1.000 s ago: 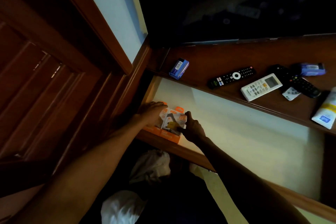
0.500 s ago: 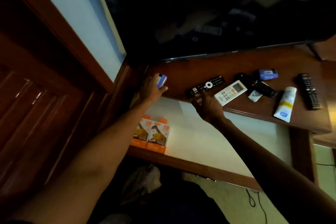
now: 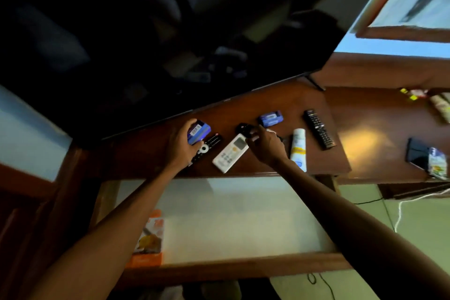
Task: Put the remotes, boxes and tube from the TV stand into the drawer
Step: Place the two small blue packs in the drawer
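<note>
Up on the TV stand [image 3: 151, 156], the left hand [image 3: 181, 145] is curled around a small blue box [image 3: 197, 132] with a white barcode label, holding it just above a black remote [image 3: 207, 147] that has a white ring button. The left forearm reaches in from the lower left, crossing over the open drawer [image 3: 233, 263]. The right hand [image 3: 266, 145] comes in from the lower right with its fingers pinched on a dark remote [image 3: 244, 129] near the middle of the stand; how firm that hold is cannot be told through the blur. Between the two hands lies a white remote [image 3: 230, 153] with a small screen, slanted toward the stand's front edge. Just beyond the right hand sits a second blue box [image 3: 270, 118], closer to the back edge under the TV [image 3: 170, 31]. Beside the right wrist lies a white tube [image 3: 298, 148] with a yellow band, and further toward the stand's right edge a long black remote [image 3: 319, 128] lies apart. Down in the drawer, an orange and white box [image 3: 149, 238] lies flat in the front left corner, partly hidden by the left forearm.
</note>
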Motion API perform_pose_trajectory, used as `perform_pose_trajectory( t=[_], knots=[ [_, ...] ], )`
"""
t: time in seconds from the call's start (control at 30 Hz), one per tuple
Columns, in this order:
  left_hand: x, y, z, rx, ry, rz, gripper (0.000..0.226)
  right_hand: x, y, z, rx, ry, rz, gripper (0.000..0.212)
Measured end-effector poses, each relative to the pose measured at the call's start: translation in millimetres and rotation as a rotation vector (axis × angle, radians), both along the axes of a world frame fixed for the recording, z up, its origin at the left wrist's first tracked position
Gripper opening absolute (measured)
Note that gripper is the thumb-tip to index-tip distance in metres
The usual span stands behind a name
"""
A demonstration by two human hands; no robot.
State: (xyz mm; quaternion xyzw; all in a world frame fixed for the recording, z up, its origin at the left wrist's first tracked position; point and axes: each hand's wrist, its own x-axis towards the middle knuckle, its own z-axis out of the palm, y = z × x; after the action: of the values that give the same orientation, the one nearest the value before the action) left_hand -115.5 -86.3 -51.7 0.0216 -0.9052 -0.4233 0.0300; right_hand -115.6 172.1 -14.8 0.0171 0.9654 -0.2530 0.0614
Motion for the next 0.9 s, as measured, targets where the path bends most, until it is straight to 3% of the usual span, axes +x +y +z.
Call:
perform_pose_trajectory(
  t=[0.17, 0.37, 0.5, 0.63, 0.9],
  knots=[
    [-43, 70, -2, -0.013, 0.036, -0.045, 0.072, -66, 82, -9, -0.004, -0.009, -0.047, 0.036],
    [-78, 125, -10, -0.006, -0.027, -0.014, 0.074, -136, 134, -36, 0.229, -0.093, 0.301, 0.065],
    [-90, 140, -16, -0.004, -0.056, 0.034, 0.074, -160, 137, -51, 0.27, -0.159, 0.44, 0.074],
    [-91, 140, -20, 0.009, -0.069, 0.077, 0.074, -162, 137, -56, 0.342, -0.112, 0.501, 0.065],
    [-69, 105, -11, 0.04, -0.015, 0.107, 0.076, -142, 114, -38, 0.218, 0.075, 0.431, 0.058]
  ],
)
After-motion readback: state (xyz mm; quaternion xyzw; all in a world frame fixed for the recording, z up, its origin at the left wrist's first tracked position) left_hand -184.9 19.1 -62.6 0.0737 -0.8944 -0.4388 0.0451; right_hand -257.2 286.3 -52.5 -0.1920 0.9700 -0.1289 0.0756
